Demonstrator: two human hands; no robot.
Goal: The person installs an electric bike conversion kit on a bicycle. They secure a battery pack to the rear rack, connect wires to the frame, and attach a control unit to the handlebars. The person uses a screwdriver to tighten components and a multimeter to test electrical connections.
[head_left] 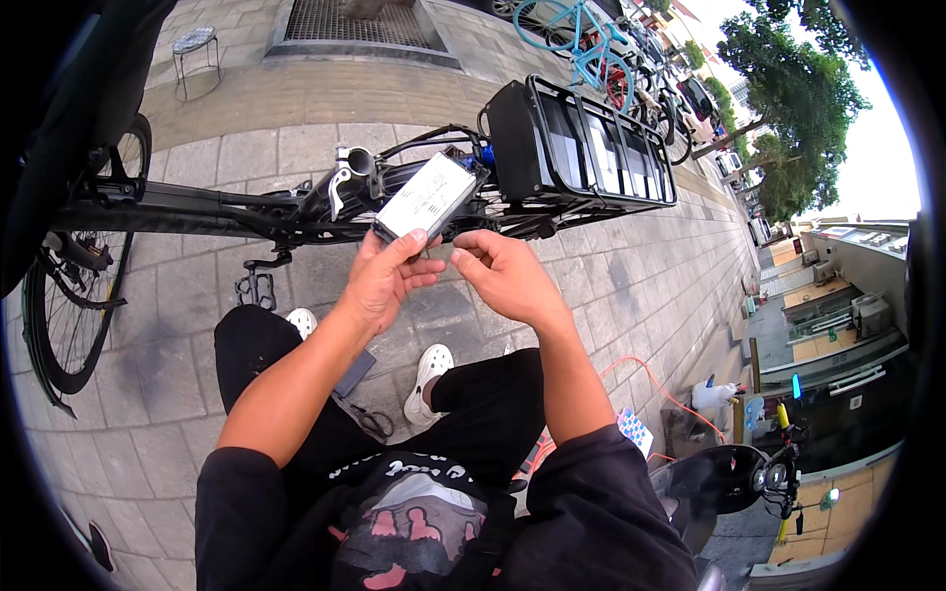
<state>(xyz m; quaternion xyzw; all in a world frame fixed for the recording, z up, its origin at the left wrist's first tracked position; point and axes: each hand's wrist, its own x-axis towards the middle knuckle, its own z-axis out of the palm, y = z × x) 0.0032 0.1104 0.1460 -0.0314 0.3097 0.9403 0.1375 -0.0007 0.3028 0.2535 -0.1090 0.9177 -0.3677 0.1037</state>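
Box runs lengthwise away and rightward from left hand gripping its near end; right hand, fingertips narrow, just beside, hold unclear.

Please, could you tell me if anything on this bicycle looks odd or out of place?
On the black bicycle, the seat tube stands open without a saddle, which is unusual. The silver box in the left hand shows no clear damage.
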